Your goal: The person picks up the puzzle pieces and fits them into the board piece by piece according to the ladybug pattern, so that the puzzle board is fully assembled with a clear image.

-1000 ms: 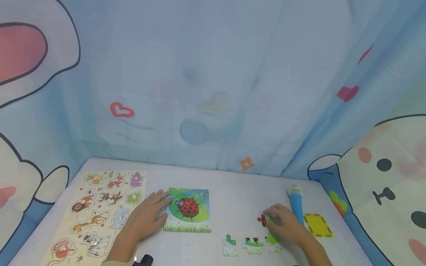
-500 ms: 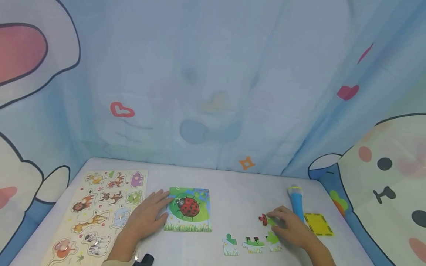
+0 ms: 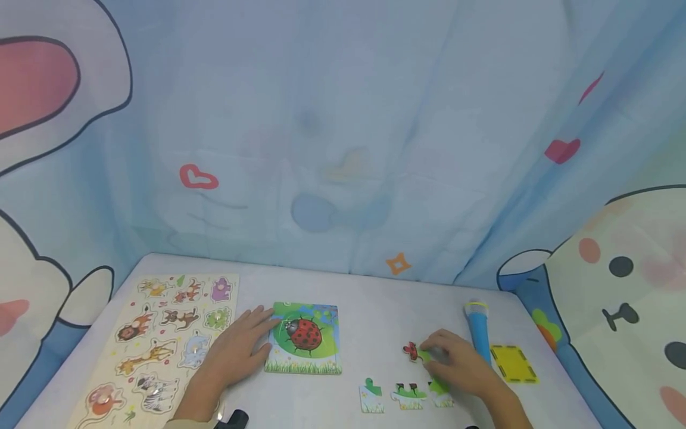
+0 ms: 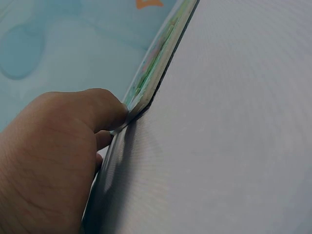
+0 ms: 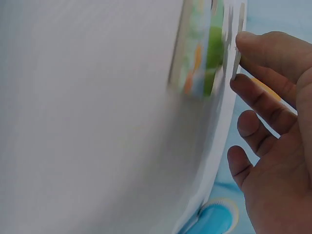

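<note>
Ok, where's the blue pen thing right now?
In the head view the blue pen lies on the table's right side, just beyond the right hand, with the yellow card to its right.

The white table [image 3: 370,298] holds an animal puzzle board [image 3: 161,339] by its left edge, a ladybug puzzle [image 3: 304,338] mid-table, and a blue pen [image 3: 478,328] and yellow card [image 3: 513,363] by the right edge.

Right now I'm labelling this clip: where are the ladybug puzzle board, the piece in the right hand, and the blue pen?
ladybug puzzle board [image 3: 304,337], head view, on the ladybug.
puzzle piece [image 3: 412,351], head view, its red end.
blue pen [image 3: 478,330], head view, mid-barrel.
</note>
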A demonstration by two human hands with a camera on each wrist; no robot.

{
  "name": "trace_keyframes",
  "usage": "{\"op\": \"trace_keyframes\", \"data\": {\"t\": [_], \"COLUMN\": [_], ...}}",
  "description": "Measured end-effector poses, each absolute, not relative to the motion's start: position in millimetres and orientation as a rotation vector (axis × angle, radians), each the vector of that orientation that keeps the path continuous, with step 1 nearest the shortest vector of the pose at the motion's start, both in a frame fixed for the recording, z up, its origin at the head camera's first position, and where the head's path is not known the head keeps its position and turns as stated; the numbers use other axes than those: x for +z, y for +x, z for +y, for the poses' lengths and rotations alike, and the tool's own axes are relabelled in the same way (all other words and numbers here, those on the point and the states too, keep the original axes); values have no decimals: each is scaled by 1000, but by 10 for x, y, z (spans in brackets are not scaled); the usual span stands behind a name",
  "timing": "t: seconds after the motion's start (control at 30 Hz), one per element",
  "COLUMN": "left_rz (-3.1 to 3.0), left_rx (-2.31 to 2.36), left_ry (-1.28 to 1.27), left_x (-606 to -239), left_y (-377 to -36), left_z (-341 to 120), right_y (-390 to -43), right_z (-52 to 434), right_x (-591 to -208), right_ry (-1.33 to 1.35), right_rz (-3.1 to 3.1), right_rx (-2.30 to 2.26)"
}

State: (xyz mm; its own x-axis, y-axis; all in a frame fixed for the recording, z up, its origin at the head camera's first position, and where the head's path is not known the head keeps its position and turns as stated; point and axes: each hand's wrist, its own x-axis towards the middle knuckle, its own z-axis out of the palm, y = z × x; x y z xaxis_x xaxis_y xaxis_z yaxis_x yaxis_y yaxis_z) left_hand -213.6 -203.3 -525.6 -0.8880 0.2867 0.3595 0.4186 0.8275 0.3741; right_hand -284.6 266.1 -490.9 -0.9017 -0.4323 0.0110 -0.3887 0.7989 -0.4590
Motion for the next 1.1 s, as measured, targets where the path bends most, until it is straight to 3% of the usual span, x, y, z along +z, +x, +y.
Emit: {"op": "trace_keyframes", "data": {"t": [1.1], "left_rz": [-2713], "left_rx": [-661], "left_ry": [-547], "left_x": [-5262], "left_y": [-2139], "left_z": [-2039], "right_y": [-2962], "right_z": [1273], "right_x": [-4678], "right_ry": [-1310], "right_rz": [2770], "right_rx": [-551]}}
